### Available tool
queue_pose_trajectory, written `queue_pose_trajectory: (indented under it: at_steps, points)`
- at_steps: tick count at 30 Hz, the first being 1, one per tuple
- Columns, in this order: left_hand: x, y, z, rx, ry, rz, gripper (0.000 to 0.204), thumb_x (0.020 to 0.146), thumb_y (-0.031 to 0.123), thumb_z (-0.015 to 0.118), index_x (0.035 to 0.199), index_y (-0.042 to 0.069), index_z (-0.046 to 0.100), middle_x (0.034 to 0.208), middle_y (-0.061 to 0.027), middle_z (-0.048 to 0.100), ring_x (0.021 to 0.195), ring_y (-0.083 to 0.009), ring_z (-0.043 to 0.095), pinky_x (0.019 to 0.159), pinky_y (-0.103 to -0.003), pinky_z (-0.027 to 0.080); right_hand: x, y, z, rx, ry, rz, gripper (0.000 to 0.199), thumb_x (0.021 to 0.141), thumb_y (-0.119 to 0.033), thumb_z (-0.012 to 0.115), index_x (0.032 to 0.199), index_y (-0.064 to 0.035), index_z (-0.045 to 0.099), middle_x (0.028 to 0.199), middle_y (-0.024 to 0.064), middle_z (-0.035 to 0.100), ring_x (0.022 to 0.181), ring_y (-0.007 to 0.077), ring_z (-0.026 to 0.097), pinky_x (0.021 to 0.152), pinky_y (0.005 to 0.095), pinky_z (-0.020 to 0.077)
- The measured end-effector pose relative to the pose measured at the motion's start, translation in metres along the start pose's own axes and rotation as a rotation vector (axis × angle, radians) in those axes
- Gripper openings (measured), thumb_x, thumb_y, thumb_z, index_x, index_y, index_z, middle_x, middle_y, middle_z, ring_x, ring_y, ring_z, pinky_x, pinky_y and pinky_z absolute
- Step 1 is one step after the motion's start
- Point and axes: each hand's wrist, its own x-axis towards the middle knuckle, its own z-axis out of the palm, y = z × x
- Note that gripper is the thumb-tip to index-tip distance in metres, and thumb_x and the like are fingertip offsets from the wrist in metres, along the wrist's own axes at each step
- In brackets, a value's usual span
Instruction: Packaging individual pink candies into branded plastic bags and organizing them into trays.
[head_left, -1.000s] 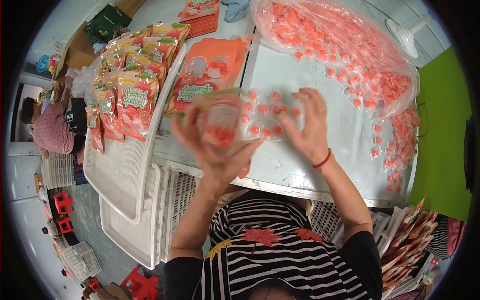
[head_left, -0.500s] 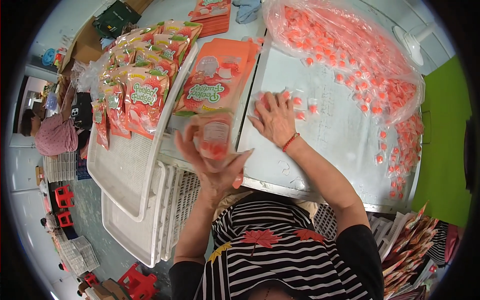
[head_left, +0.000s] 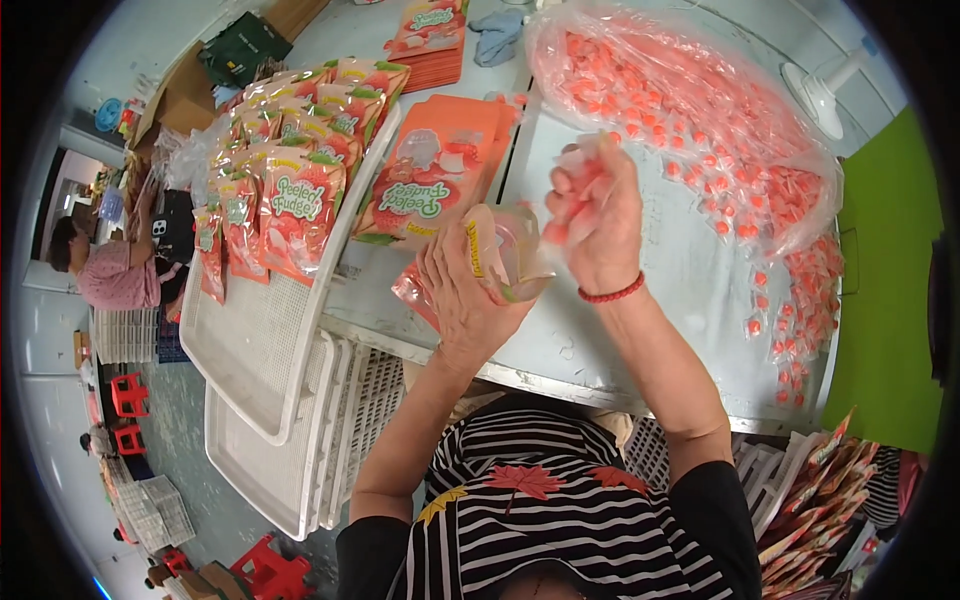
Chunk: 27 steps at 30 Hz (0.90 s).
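My left hand is wrapped round a pink candy pouch, whose open mouth faces up and toward the right. Just right of that mouth, my right hand is closed on several small wrapped red candies, blurred by motion. Left of the pouch lies a stack of flat orange-pink pouches. Beyond my right hand, a big clear plastic bag spills wrapped candies over the pale metal tabletop.
Filled pouches crowd a white mesh tray on the left, above more stacked trays. More flat pouches and a blue cloth lie at the back. A green panel borders the right side. A person in pink sits far left.
My right hand has lifted off the tabletop with the candies that lay under and beside it. My left hand has moved right with the pouch, turning its mouth toward the right hand.
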Motion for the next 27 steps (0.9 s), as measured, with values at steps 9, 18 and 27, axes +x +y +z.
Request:
queue_pose_trajectory:
  at_steps: [9,18,27]
  points:
    - [0.005,0.007,0.013,-0.013,-0.031,0.050,0.109,0.052,0.021,0.088,0.136,-0.004,0.023,0.128,-0.0210,0.040,0.114,-0.0376,0.042,0.097,-0.046,0.034,-0.017,0.013,-0.005,0.049,-0.145,-0.323,0.027,0.097,-0.030,0.043,0.089,-0.0051,0.049,0.091,0.0088,0.056,0.091,0.0225,0.056,0.091,0.0371,0.0417]
    - [0.006,0.001,-0.001,-0.314,0.024,-0.077,0.101,0.052,0.027,0.089,0.132,0.000,0.033,0.129,-0.0159,0.040,0.117,-0.0325,0.043,0.097,-0.049,0.035,-0.010,-0.006,-0.041,-0.392,-0.067,-0.527,0.035,0.101,-0.031,0.036,0.097,-0.0007,0.052,0.096,0.0111,0.058,0.090,0.0213,0.057,0.086,0.0355,0.0450]
    - [-0.014,-0.021,-0.039,-0.094,0.106,0.035,0.105,0.055,0.027,0.088,0.141,0.007,0.030,0.143,-0.0169,0.016,0.134,-0.0330,0.022,0.107,-0.047,0.022,0.001,0.053,-0.135,-1.672,0.040,-0.774,0.060,0.077,-0.040,0.070,0.123,-0.0056,0.051,0.129,0.0217,0.042,0.122,0.0411,0.035,0.101,0.0497,0.0285]
